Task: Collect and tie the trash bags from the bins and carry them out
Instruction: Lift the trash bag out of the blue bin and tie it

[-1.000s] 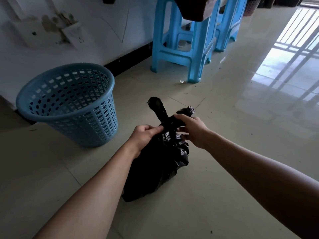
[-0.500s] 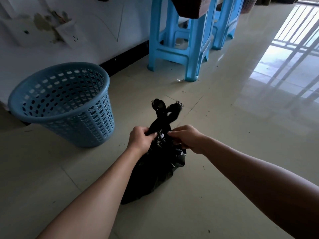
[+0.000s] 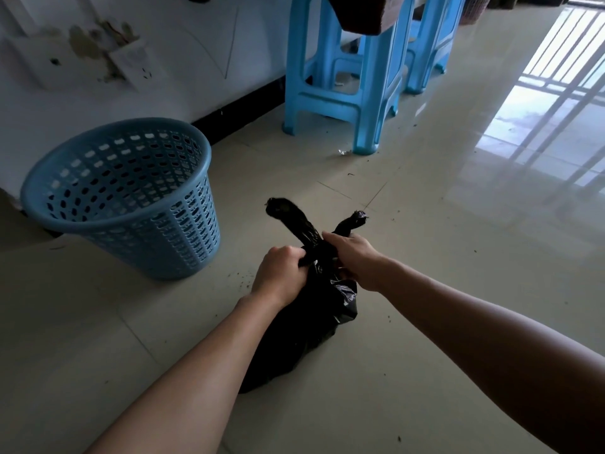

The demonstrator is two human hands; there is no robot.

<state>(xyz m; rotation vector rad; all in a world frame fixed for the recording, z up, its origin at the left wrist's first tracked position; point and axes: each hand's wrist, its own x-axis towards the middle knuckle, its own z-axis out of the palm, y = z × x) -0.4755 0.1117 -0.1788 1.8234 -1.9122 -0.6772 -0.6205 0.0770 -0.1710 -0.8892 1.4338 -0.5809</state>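
Note:
A black trash bag (image 3: 314, 322) lies on the tiled floor in front of me, its neck gathered and crossed. Two twisted ends stick up beyond my hands, one pointing far left (image 3: 288, 214) and one far right (image 3: 352, 222). My left hand (image 3: 280, 276) is closed on the neck's left side. My right hand (image 3: 355, 258) grips the neck's right side, just below the right end. An unlined blue perforated bin (image 3: 131, 198) stands to the left of the bag.
A blue plastic stool (image 3: 343, 77) stands by the white wall at the back, a second blue stool (image 3: 432, 40) behind it. Dark crumbs speckle the glossy floor (image 3: 458, 224). Window light falls on the tiles at right.
The two bag ends have spread apart into a wider cross. My hands have shifted slightly on the neck and stay closed on it.

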